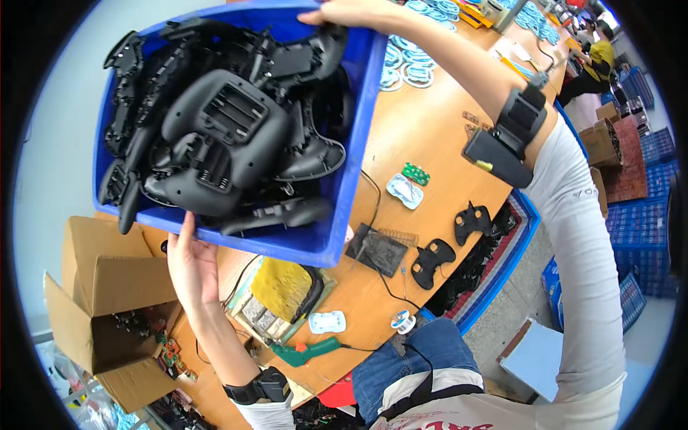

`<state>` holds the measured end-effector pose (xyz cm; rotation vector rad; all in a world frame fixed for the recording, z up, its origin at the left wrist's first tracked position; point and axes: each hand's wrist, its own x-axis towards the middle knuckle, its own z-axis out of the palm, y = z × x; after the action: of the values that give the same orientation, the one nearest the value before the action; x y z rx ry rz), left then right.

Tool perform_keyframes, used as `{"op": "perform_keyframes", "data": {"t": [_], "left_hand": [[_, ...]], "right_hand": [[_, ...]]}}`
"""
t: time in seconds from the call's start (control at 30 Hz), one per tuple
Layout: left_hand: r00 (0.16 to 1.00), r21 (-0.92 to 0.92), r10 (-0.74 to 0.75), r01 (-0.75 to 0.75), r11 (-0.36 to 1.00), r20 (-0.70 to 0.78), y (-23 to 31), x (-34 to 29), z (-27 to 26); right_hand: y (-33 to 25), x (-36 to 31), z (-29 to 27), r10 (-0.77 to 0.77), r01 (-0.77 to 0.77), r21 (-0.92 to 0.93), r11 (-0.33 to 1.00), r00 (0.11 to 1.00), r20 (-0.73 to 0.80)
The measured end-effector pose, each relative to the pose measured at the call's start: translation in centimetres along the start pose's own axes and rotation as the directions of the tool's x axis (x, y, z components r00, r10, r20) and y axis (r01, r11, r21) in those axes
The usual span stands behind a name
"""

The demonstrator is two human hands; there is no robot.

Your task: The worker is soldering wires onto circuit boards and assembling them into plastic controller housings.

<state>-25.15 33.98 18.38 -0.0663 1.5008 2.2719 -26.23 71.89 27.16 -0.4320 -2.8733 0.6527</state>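
Observation:
A blue plastic bin [364, 136], heaped with black game controller shells [269, 147], is held up above the far left of the workbench. My left hand [196, 271] supports it at the near edge, its fingers against the outer wall and partly hidden. At the far right corner my right hand [351, 12] grips the rim. One shell on top shows an open battery compartment. Below the bin lie a yellow sponge-like pad [282, 289] and a green-handled soldering iron or gun [307, 351].
On the wooden bench [437, 179] are two black controller shells [433, 261], a green circuit board [416, 173], a dark mat [375, 250], solder wire [403, 322] and cables. An open cardboard box [118, 287] stands at left. Pale blue coils [416, 68] lie farther back; a person [595, 61] is far right.

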Motion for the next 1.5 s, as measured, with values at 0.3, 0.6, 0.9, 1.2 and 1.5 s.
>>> {"op": "perform_keyframes", "data": {"t": [0.3,0.6,0.9,1.2,1.5], "left_hand": [[0.99,-0.146,0.035,-0.055,0.988,-0.136,-1.8,12.4,-3.6],[0.965,-0.447,-0.224,0.141,0.883,-0.138,-12.3,21.8,-7.8],[0.919,-0.732,-0.263,-0.038,0.68,-0.292,-15.5,24.4,-5.8],[0.871,-0.708,-0.301,-0.073,0.703,-0.389,-15.8,21.4,-9.9],[0.792,-0.639,-0.395,0.007,0.769,-0.466,-11.9,15.9,-9.7]], "right_hand": [[-4.1,15.0,6.3,-0.292,0.284,-0.101,0.953,0.954,-0.067],[-7.8,18.7,13.5,-0.619,0.558,-0.271,0.784,0.74,-0.264],[-8.7,16.1,15.1,-0.786,0.639,-0.458,0.617,0.468,-0.404],[-9.6,10.5,18.6,-0.76,0.638,-0.415,0.648,0.503,-0.412],[-10.2,7.3,16.2,-0.738,0.692,-0.287,0.663,0.537,-0.409]]}}
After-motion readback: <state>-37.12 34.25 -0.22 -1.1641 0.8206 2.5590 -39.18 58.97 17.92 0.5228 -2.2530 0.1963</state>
